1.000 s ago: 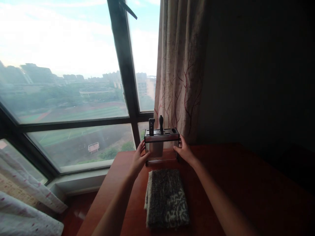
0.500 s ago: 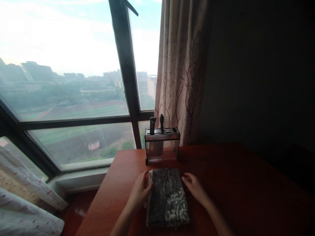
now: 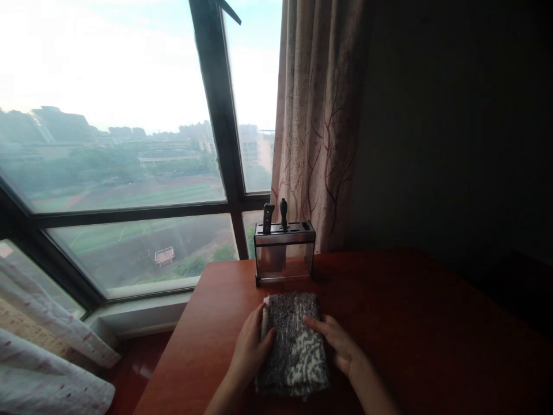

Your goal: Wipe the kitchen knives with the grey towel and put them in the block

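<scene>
A folded grey towel with a white pattern is between my two hands near the front of the table. My left hand grips its left edge, thumb on top and fingers along the side. On the opposite edge, my right hand is closed with its thumb laid over the towel's upper face; its other fingers are mostly hidden at the side or beneath. I cannot tell whether the towel is raised off the table.
A clear-sided knife block with two dark-handled knives stands behind the towel on the reddish-brown table. Beyond the table are a window and a long curtain; another curtain hangs at lower left.
My right hand has moved left and taken hold of the towel's right edge, its thumb now on top. My left hand has shifted slightly right; the towel's lower end has moved a little left.
</scene>
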`<state>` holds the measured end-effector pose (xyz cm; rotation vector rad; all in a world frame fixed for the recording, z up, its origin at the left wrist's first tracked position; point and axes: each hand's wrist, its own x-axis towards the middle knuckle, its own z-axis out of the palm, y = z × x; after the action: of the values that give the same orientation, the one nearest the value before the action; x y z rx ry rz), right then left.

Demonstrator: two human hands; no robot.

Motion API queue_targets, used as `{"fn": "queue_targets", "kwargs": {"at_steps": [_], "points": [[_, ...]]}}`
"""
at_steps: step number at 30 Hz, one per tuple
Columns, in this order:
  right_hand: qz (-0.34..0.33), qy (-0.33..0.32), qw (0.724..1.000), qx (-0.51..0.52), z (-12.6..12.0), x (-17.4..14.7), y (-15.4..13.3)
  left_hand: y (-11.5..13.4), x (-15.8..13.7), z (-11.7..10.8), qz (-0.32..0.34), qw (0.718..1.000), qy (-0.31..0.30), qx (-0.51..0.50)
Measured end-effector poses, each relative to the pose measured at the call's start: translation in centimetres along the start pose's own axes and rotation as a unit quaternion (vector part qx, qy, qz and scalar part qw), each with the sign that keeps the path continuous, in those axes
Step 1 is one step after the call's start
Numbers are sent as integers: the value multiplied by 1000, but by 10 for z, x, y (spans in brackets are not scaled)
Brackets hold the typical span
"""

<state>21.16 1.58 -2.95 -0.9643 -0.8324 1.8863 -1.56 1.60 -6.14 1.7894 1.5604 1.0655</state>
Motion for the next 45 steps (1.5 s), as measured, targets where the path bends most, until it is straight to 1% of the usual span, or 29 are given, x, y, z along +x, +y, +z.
{"fn": "queue_targets", "kwargs": {"at_steps": [2,7,9,10,13,15,17,19,21,24,27,30,32,34,36,38,41,45], "points": [[24,-31,998,51,6,-5,-2,-1,-2,0,-7,1000,-1,-2],[7,-21,997,78,19,-14,-7,2,-3,-1,-21,998,-4,-56],[11,-44,993,108,21,-17,-7,6,-3,-2,-15,996,-6,-93],[27,-61,990,125,21,-17,-7,8,-3,-2,-11,994,-10,-112],[104,-89,975,176,13,-14,-1,14,-3,-3,-5,987,-24,-158],[137,-78,967,198,4,-9,4,17,0,-4,-6,985,-28,-167],[145,-58,966,208,-6,-3,9,20,7,-8,-2,988,-22,-152],[136,-37,968,208,-14,1,13,25,20,-14,13,992,1,-126],[117,-19,971,209,-18,3,15,36,41,-26,34,992,42,-116],[98,-6,971,218,-19,2,17,63,81,-49,69,984,107,-121],[96,-10,967,234,-15,1,18,94,125,-72,108,969,183,-129],[93,-18,964,248,-13,1,19,118,167,-85,149,959,200,-131],[89,-24,963,254,-13,1,20,129,189,-88,157,962,172,-142],[91,-25,962,257,-13,1,20,135,204,-88,135,963,100,-212],[95,-20,961,259,-13,0,19,140,213,-87,115,959,43,-256],[94,-18,960,264,-13,-1,19,143,218,-85,109,958,6,-267],[89,-19,961,262,-12,-3,17,145,221,-83,109,957,-28,-267],[82,-33,965,248,-11,-4,16,142,228,-82,114,956,-36,-268]]}}
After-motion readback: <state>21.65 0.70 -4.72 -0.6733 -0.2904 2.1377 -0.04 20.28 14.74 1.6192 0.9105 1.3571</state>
